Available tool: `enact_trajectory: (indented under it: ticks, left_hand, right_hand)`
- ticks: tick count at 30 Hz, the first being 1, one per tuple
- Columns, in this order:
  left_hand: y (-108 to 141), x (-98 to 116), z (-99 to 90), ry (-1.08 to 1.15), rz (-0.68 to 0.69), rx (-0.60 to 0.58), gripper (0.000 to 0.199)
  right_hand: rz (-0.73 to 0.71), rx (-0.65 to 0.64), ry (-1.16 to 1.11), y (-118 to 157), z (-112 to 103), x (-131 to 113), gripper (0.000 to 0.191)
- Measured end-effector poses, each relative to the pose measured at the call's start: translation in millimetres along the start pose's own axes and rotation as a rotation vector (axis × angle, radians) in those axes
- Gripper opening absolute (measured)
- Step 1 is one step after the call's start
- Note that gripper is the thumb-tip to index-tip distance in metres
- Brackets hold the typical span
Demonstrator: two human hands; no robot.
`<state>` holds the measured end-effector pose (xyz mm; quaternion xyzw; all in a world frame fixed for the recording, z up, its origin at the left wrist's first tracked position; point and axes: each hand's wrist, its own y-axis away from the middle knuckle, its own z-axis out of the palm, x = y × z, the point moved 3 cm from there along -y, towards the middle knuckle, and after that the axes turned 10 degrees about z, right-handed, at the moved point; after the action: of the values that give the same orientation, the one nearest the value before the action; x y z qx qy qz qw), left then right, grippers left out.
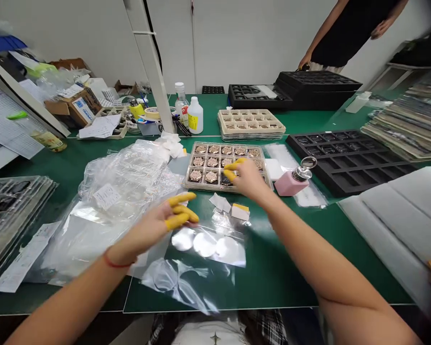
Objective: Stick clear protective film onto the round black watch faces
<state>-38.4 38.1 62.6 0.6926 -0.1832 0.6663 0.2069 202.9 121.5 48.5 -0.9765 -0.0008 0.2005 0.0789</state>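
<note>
Paper label on plastic bag — unreadable (blurred) — near left hand

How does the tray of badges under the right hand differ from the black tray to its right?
The tray of badges is pale, while the black foam tray is black. The tray of badges has round metal badges in its pockets; the black foam tray's visible pockets look empty. The black foam tray also looks larger. Both lie flat on the green mat and have gridded pockets.

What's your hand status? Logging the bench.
Right hand over badge tray, fingertips among badges. Left hand open above clear bag, nothing held. Pink bottle beside tray.
</note>
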Motion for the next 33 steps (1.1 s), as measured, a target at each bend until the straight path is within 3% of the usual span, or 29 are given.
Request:
enact_trajectory:
  ticks: [2, 5, 8, 12, 15, 18, 21, 24, 27, 30, 33]
  left_hand:
    - [-11, -25, 24.7, 0.165, -0.124, -0.066, 0.054]
    - [-21, -54, 48.6, 0.258, -0.167, -0.059, 0.055]
    - [-21, -68, 51.0, 0.282, -0.182, -0.043, 0.053]
    - [-19, -74, 40.0, 0.319, -0.213, 0.02, 0.048]
    - [-20, -75, 36.4, 0.277, -0.188, 0.033, 0.047]
    - [-20, -71, 38.3, 0.264, -0.128, -0.007, 0.048]
    - [-19, -65, 44.4, 0.289, -0.052, -0.112, 0.051]
    - [-17, -59, 50.1, 0.245, 0.018, -0.152, 0.053]
    - [-15, -54, 55.5, 0.141, 0.071, -0.182, 0.055]
    - [-11, -52, 62.2, 0.047, 0.085, -0.259, 0.053]
    - [-5, -53, 64.7, 0.031, 0.049, -0.275, 0.05]
  right_hand:
    - [0.048, -0.057, 0.088, -12, 16, -8, 0.023]
    - [0.12, -0.1, 0.166, -26, 39, -18, 0.028]
    - [0.166, -0.132, 0.19, -37, 54, -20, 0.026]
    - [0.175, -0.166, 0.136, -38, 58, -18, 0.027]
    - [0.091, -0.066, 0.019, -15, 48, -27, 0.013]
    - [-0.075, 0.075, -0.07, 29, 32, -44, 0.006]
    - [-0.272, -0.046, -0.197, 79, 24, -55, 0.011]
    - [-0.379, -0.174, -0.277, 115, 22, -52, 0.025]
    - [-0.39, -0.209, -0.393, 127, 19, -43, 0.033]
    - [-0.369, -0.233, -0.441, 123, 16, -36, 0.024]
    - [-0.242, -0.012, -0.429, 113, 10, -23, 0.016]
